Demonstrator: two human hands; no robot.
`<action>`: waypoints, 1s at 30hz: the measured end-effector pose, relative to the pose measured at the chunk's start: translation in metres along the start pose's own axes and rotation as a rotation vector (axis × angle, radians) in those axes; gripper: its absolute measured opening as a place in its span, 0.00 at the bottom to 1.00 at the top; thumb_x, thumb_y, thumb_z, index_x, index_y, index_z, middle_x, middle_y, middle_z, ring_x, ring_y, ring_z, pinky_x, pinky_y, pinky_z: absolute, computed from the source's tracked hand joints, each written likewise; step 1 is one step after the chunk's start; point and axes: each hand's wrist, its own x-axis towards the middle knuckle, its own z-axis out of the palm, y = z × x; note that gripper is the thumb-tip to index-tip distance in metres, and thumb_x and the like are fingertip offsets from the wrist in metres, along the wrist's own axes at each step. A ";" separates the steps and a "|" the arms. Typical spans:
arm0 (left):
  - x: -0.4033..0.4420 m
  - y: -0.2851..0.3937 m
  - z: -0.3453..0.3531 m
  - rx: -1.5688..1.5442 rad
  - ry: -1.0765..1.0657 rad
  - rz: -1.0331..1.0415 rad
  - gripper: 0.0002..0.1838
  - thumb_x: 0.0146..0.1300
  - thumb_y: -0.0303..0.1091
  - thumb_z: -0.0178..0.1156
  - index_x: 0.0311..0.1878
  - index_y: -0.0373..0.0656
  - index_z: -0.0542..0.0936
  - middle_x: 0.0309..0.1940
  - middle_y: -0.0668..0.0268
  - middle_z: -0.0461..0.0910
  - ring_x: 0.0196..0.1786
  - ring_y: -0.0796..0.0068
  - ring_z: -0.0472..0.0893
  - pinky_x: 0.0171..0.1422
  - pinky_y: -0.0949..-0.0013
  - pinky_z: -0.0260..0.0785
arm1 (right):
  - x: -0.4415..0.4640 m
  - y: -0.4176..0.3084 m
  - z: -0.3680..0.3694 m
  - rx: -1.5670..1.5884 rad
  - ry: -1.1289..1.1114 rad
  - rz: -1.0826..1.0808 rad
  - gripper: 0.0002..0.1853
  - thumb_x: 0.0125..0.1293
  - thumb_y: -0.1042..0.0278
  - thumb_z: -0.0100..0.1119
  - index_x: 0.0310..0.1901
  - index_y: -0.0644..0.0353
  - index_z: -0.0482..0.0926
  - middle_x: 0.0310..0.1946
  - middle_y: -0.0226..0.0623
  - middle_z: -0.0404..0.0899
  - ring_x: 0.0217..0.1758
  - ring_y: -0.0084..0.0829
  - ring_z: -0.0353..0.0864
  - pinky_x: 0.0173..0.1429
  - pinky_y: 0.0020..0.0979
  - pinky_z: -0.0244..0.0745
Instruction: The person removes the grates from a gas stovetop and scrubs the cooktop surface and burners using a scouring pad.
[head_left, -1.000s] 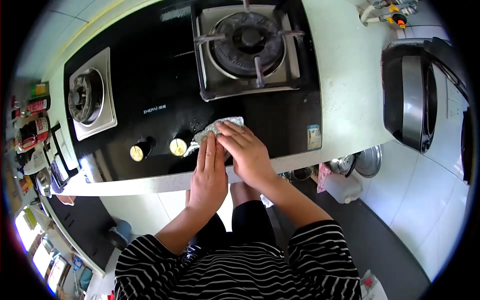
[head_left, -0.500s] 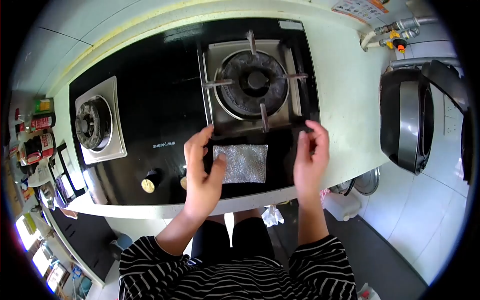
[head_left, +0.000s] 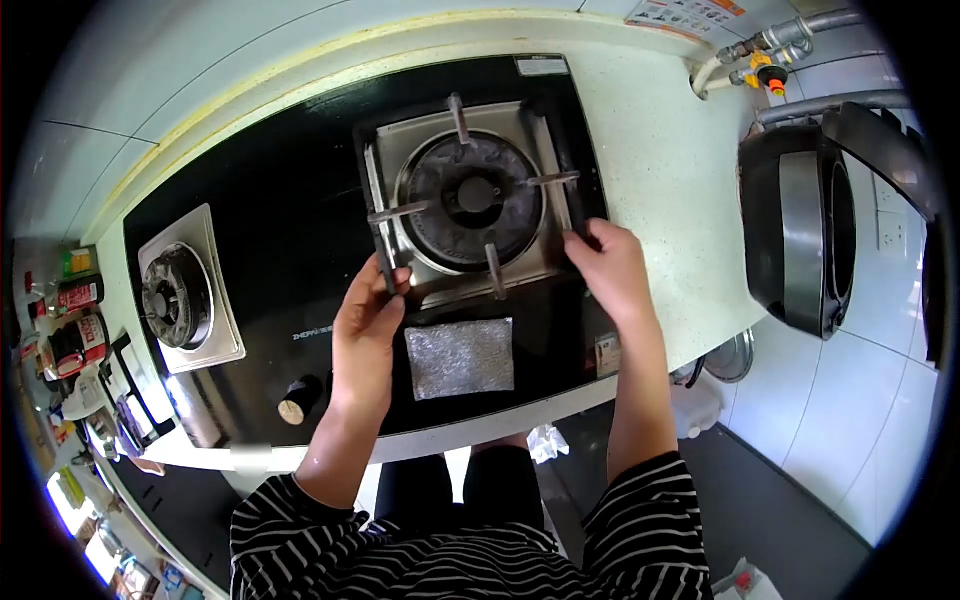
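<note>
Clamps fingers [head_left: 384,318], in the head view, on the pan support [head_left: 493,268] around the large burner [head_left: 475,195]: with the left hand [head_left: 361,350] at the near left corner, between thumb and forefinger; with the right hand [head_left: 618,277] on the right side toward the front. Gives no sure sign of a lift off the black hob [head_left: 270,250]. Differs from a moment ago in that contact: from hovering apart from the pan support to holding both sides of it. Leaves the silvery cloth [head_left: 462,358] flat and untouched on the hob, just in front; shifts the handling, as far as can be judged, from cloth to pan support. Finds most room leftward, over the hob as far as the other burner [head_left: 164,303], then rightward over pale tabletop [head_left: 665,200] short of the black appliance [head_left: 800,235]. Meets tighter limits toward the body, with the cloth and then the tabletop's front edge close by.
</note>
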 end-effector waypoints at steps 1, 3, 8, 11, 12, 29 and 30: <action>0.000 0.000 -0.001 0.007 -0.022 0.046 0.28 0.70 0.15 0.49 0.74 0.36 0.69 0.56 0.69 0.79 0.58 0.78 0.75 0.72 0.71 0.62 | 0.000 0.003 0.001 0.016 0.019 -0.059 0.19 0.65 0.58 0.65 0.27 0.65 0.72 0.21 0.52 0.73 0.25 0.54 0.73 0.33 0.45 0.68; -0.005 0.004 0.004 0.018 0.022 0.034 0.28 0.70 0.15 0.49 0.74 0.34 0.69 0.56 0.68 0.79 0.58 0.78 0.75 0.72 0.71 0.62 | -0.005 0.011 0.006 0.122 0.037 -0.076 0.19 0.64 0.59 0.66 0.27 0.64 0.71 0.21 0.53 0.72 0.25 0.55 0.72 0.31 0.45 0.67; -0.039 0.011 0.027 0.083 0.024 0.126 0.30 0.68 0.16 0.52 0.75 0.30 0.66 0.56 0.64 0.79 0.58 0.76 0.75 0.73 0.71 0.60 | -0.034 0.032 -0.011 0.260 0.088 -0.098 0.18 0.65 0.61 0.68 0.26 0.63 0.71 0.16 0.47 0.70 0.17 0.46 0.69 0.24 0.40 0.64; -0.051 0.002 0.049 0.117 -0.032 0.159 0.30 0.69 0.17 0.52 0.75 0.31 0.66 0.58 0.62 0.79 0.58 0.74 0.75 0.72 0.69 0.61 | -0.062 0.043 -0.041 0.409 0.105 0.055 0.16 0.64 0.65 0.68 0.26 0.64 0.72 0.15 0.42 0.69 0.14 0.31 0.64 0.22 0.34 0.62; -0.052 -0.006 0.055 0.080 -0.066 0.167 0.29 0.70 0.18 0.54 0.75 0.32 0.66 0.59 0.61 0.79 0.59 0.73 0.75 0.72 0.68 0.62 | -0.069 0.052 -0.052 0.363 0.127 0.087 0.14 0.64 0.68 0.68 0.27 0.64 0.73 0.14 0.38 0.70 0.15 0.24 0.64 0.23 0.31 0.62; 0.025 -0.052 0.260 0.490 -0.633 -0.147 0.28 0.67 0.14 0.48 0.72 0.35 0.72 0.56 0.63 0.79 0.58 0.74 0.75 0.69 0.71 0.63 | -0.177 0.180 -0.071 0.701 0.674 0.697 0.13 0.69 0.70 0.65 0.28 0.66 0.74 0.20 0.21 0.68 0.26 0.13 0.61 0.28 0.23 0.58; 0.029 -0.053 0.267 0.514 -0.645 -0.149 0.28 0.67 0.14 0.48 0.72 0.35 0.72 0.56 0.63 0.79 0.58 0.74 0.75 0.69 0.71 0.63 | -0.176 0.179 -0.071 0.750 0.679 0.711 0.11 0.70 0.71 0.64 0.31 0.65 0.75 0.21 0.20 0.69 0.26 0.12 0.63 0.29 0.21 0.59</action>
